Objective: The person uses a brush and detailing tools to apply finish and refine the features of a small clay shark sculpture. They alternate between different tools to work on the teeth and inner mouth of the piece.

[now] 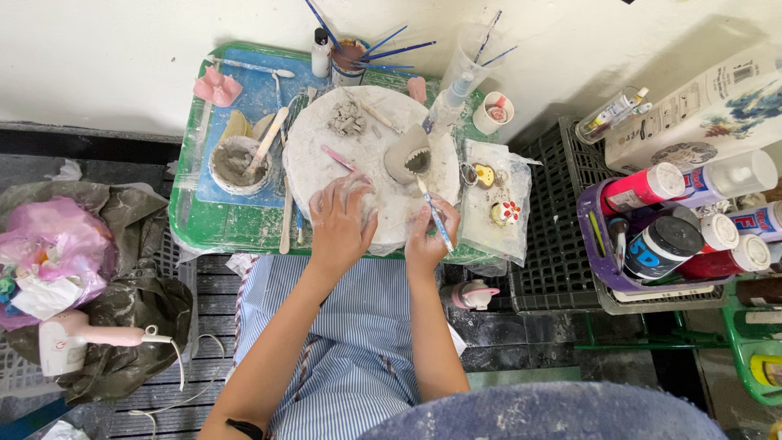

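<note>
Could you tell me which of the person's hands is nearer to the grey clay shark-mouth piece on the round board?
The right hand, below it holding a brush; the left hand lies farther off, lower left.

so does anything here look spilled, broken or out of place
Nothing looks spilled or broken. The round board is smeared with dried clay, and a small heap of clay scraps lies on it. The right hand holds a brush; the left hand rests flat.

Setting: small pottery and craft workshop. Evidence: clay-smeared round white turntable [371, 159] on green plastic tray table [191, 216], cup of blue-handled brushes [349, 61], purple basket of paint bottles [593, 244].
</note>
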